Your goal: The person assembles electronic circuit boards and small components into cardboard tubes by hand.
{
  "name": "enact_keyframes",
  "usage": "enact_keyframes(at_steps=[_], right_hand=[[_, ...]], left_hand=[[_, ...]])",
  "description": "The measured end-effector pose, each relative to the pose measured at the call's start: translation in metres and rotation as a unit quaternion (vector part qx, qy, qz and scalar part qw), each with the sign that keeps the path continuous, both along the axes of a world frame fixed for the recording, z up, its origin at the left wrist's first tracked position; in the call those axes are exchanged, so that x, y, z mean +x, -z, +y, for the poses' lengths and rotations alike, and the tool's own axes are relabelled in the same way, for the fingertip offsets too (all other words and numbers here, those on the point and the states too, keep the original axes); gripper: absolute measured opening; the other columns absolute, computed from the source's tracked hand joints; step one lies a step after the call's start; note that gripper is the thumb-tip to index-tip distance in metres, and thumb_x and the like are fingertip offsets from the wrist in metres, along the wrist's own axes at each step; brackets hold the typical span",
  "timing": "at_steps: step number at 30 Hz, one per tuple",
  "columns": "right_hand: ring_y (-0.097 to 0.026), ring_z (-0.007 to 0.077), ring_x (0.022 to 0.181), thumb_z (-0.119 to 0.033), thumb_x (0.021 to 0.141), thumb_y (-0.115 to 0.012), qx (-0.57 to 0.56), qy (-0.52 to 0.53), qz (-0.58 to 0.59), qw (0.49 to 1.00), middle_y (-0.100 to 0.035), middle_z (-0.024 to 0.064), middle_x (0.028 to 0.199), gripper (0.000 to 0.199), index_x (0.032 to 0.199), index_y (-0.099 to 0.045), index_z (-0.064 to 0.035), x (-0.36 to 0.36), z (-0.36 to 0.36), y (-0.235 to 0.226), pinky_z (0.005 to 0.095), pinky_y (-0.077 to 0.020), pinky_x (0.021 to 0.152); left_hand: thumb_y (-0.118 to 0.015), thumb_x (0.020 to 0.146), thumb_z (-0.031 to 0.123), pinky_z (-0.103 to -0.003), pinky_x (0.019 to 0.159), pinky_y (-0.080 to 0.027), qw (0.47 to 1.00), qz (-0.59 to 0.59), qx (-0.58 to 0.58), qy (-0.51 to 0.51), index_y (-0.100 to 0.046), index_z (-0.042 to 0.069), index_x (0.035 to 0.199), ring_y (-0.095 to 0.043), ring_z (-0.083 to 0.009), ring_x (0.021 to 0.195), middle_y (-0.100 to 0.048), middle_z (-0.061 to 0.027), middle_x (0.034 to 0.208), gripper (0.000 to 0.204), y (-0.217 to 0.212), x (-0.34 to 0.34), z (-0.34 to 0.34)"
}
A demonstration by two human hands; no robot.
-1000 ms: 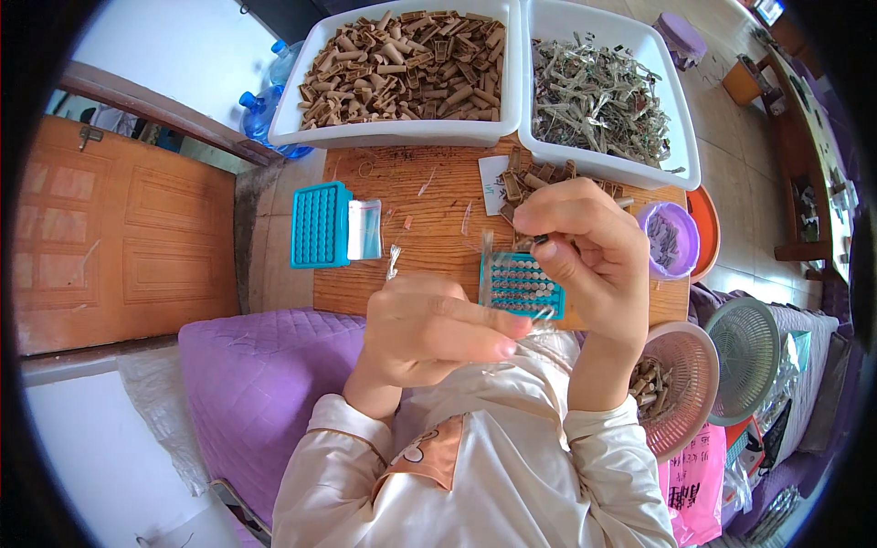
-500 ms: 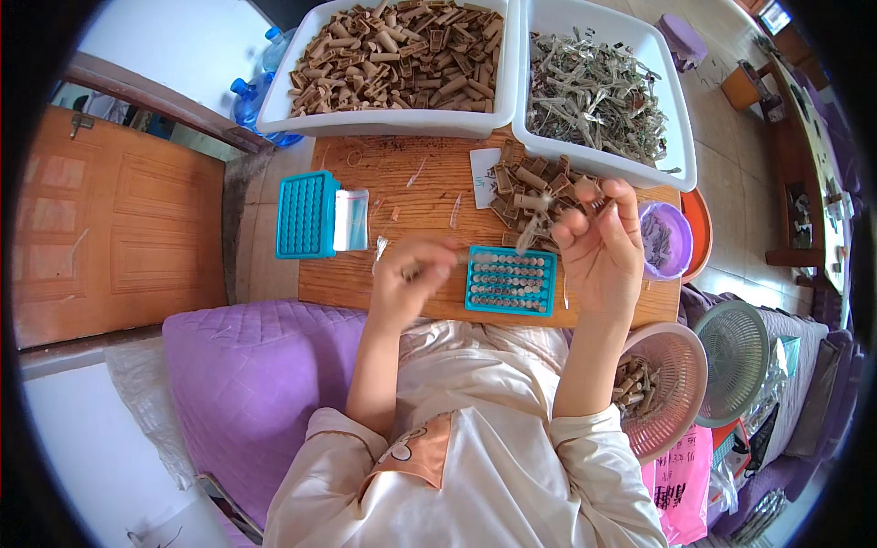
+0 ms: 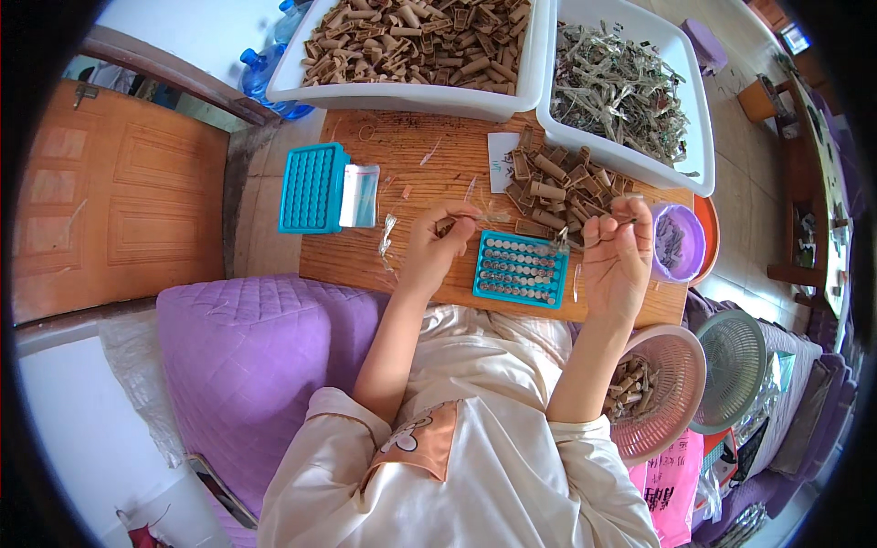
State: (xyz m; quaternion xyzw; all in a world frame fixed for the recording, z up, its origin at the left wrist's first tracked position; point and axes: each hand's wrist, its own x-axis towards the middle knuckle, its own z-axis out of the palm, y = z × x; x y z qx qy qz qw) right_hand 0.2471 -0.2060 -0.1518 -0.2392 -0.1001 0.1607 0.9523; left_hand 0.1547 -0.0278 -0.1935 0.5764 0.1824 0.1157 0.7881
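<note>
My left hand (image 3: 440, 245) is closed in a pinch over the table. A thin, see-through strip (image 3: 495, 217) shows by its fingertips, too blurred to name. My right hand (image 3: 619, 251) is raised beside the brown pile, palm up with curled fingers. Near its fingertips is a small shiny blurred piece (image 3: 563, 240); what the fingers hold is unclear. Between the hands lies a turquoise tray (image 3: 478, 285) with rows of small round silvery pieces (image 3: 517, 268). Behind it, a heap of brown half-tube plastic shells (image 3: 548, 190) spreads over the wooden table (image 3: 352, 265).
Two white bins stand at the back, one with brown shells (image 3: 420, 102), one with clear wired strips (image 3: 630, 151). A second turquoise tray (image 3: 311, 187) and plastic bags (image 3: 360, 196) lie left. At right are a purple bowl (image 3: 698, 239) and a pink basket (image 3: 681, 402).
My left hand has moved right and slightly up, and its fingers are now pinched. My right hand has lowered a little beside the brown heap. The whole view has shifted slightly.
</note>
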Motion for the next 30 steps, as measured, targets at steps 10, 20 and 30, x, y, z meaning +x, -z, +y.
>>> enact_keyframes(at_steps=[10, 20, 30], right_hand=[[-0.054, 0.0178, 0.083, 0.006, 0.075, -0.05, -0.241, -0.003, -0.022, 0.97, -0.05, 0.0086, 0.092, 0.019, 0.093, -0.047, 0.0011, -0.017, 0.017, -0.01, 0.0266, -0.0443, 0.077], [-0.051, 0.0144, 0.091, -0.001, 0.08, -0.048, -0.097, 0.205, 0.092, 0.97, -0.05, 0.008, 0.095, 0.023, 0.102, -0.044, 0.0003, 0.002, -0.01, 0.002, 0.0253, -0.0452, 0.078], [-0.056, 0.0122, 0.072, -0.007, 0.078, -0.053, -0.257, 0.116, -0.038, 0.959, -0.057, 0.0093, 0.087, 0.023, 0.1, -0.049, 0.0005, -0.03, -0.004, -0.008, 0.0231, -0.0467, 0.064]], left_hand=[[-0.058, 0.073, 0.007, -0.019, 0.048, -0.03, 0.984, -0.064, 0.131, 0.101, -0.058, 0.003, 0.083, -0.036, -0.0022, 0.054, -0.052, 0.0015, 0.069, 0.011, -0.017, -0.012, -0.018], [-0.054, 0.076, 0.008, -0.018, 0.045, -0.034, 0.996, 0.047, 0.077, -0.02, -0.057, 0.002, 0.085, -0.041, -0.0031, 0.051, -0.054, 0.0002, 0.069, 0.011, 0.007, -0.017, 0.02], [-0.054, 0.077, 0.016, -0.032, 0.08, -0.036, 0.848, 0.063, 0.402, -0.339, -0.044, 0.0, 0.108, -0.048, -0.0178, 0.086, -0.052, -0.0097, 0.09, 0.035, 0.049, -0.008, 0.018]])
